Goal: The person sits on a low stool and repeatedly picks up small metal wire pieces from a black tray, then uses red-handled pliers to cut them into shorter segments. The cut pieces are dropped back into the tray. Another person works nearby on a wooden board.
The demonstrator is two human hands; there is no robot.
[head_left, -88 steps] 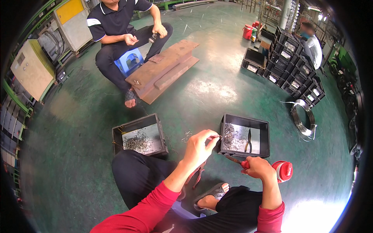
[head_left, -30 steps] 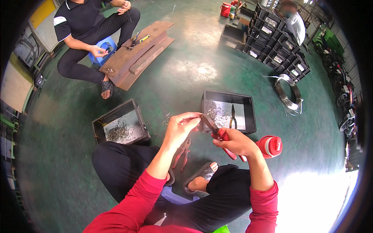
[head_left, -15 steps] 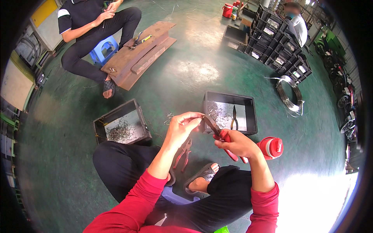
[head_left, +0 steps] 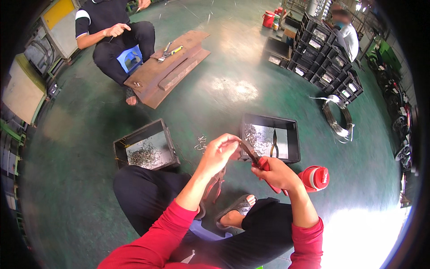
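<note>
My right hand (head_left: 278, 174) is wrapped around the red handles of a pair of pliers (head_left: 249, 150), whose dark jaws point up and left. Thumb and fingers of my left hand (head_left: 217, 154) are pinched together right at the jaw tips; anything between them is too small to make out. Just beyond the pliers stands a black crate (head_left: 294, 142) holding small bent wire pieces (head_left: 253, 135) and dark-tipped pliers (head_left: 274, 142). On the floor below my left wrist lie other red-handled pliers (head_left: 216, 184), partly hidden by it.
Another black crate (head_left: 171, 142) with wire pieces sits at left. Loose wire bits (head_left: 201, 143) lie between the crates. A red jug (head_left: 315, 178) stands by my right forearm. Farther off are a rusty steel beam (head_left: 179, 67), a seated person, stacked crates (head_left: 320, 58) and a wire coil (head_left: 337, 117).
The view has shifted slightly, so the scene sits lower and to the right. My hands stay together at the pliers' jaws. The seated person's hands have moved apart.
</note>
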